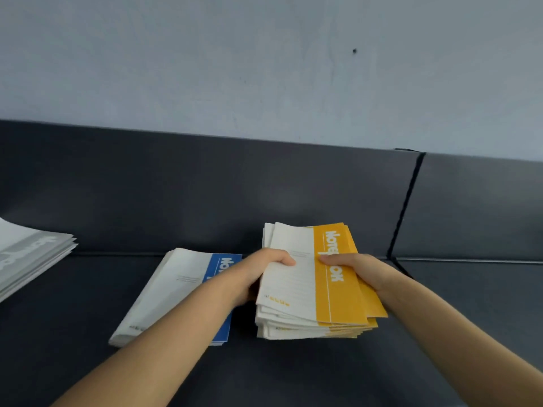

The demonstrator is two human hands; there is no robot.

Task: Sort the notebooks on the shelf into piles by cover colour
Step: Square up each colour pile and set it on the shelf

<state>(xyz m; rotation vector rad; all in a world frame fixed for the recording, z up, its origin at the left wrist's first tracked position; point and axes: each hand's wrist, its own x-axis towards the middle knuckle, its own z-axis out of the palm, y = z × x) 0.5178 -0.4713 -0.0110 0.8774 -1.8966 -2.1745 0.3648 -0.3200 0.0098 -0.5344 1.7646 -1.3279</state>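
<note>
L hand (258, 274), R hand (364, 270): thumbs atop yellow stack (340, 302)

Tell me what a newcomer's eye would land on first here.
The yellow pile in the middle of the shelf, gripped on either side by the left hand and right hand. To its left lies the blue pile, and a grey pile sits at the left edge.

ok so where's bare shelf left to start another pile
Bare shelf lies between the grey pile and the blue pile, and right of the yellow pile past the seam. The gap between blue and yellow is tight, with the left hand in it.
</note>
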